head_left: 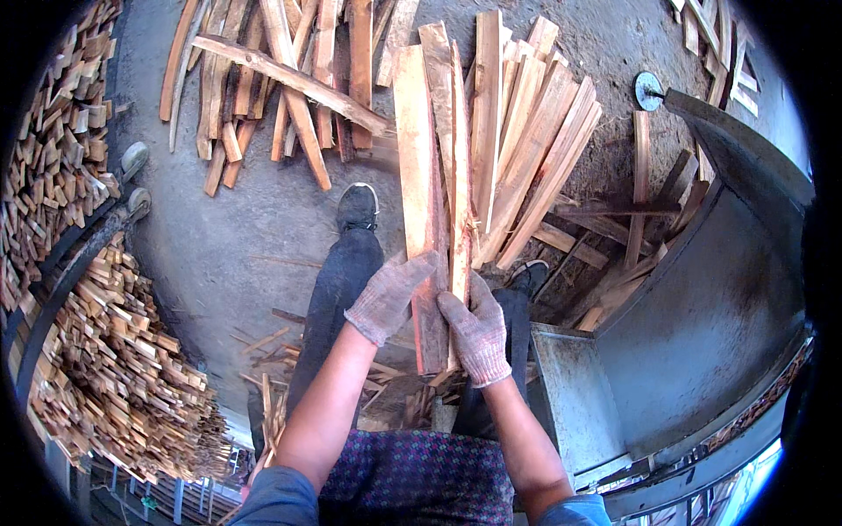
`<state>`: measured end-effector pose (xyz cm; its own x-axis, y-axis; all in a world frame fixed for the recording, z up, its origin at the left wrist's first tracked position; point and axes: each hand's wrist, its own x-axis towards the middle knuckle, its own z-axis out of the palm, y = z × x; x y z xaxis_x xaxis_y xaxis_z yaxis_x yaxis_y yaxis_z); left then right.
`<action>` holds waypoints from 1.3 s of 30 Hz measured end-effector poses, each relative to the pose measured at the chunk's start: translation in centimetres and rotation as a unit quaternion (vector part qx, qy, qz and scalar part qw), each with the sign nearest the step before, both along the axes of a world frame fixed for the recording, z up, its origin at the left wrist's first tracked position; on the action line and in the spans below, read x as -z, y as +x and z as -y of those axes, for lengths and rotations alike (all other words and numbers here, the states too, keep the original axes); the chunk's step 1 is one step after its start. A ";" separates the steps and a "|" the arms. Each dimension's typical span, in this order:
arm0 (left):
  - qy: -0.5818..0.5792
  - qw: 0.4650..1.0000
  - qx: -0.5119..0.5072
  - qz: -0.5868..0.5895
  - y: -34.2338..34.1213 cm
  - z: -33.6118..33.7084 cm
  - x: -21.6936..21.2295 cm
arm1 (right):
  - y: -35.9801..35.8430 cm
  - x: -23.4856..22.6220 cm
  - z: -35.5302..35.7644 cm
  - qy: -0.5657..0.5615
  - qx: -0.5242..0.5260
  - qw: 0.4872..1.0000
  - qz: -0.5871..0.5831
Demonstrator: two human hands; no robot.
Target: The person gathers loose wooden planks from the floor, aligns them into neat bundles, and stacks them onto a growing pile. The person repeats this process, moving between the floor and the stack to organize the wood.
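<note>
Wooden slats (430, 202), a bundle of long reddish-tan strips, stand nearly upright in front of me, their lower ends down between my legs and their tops fanning out over the concrete floor (237, 237). I see my left hand (390, 296), in a grey knit glove, wrapped around the left edge of the widest slat, fingers curled over its face. My right hand (476, 333), gloved the same, grips the lower right side of the bundle, fingers closed on the narrower strips. Both hands touch the same bundle, just beside each other.

Behind the bundle, another fan of slats (535, 149) leans toward the right. Farther off on the floor lies a loose heap of rough planks (281, 79). Along the floor's left edge I see stacked short offcuts (114, 368) piled in a cart (66, 280) with small wheels. To my right stands a grey metal machine housing (702, 298), with scrap pieces (631, 228) lying against its base. My dark shoes (357, 206) rest on the floor below the slats
</note>
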<state>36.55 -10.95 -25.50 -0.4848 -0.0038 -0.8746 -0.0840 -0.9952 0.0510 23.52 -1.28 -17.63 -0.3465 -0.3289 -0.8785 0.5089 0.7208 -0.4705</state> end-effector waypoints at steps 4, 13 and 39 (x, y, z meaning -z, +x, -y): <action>0.001 1.000 0.004 -0.003 -0.3 -0.2 0.1 | -0.1 0.1 -0.4 0.009 -0.003 1.000 0.002; -0.094 0.994 0.052 0.030 -1.8 2.6 -1.7 | -0.6 1.2 0.2 0.014 0.003 0.999 -0.036; -0.063 0.995 -0.051 -0.057 0.1 6.3 -1.1 | -3.7 9.2 0.4 0.125 -0.149 0.942 -0.274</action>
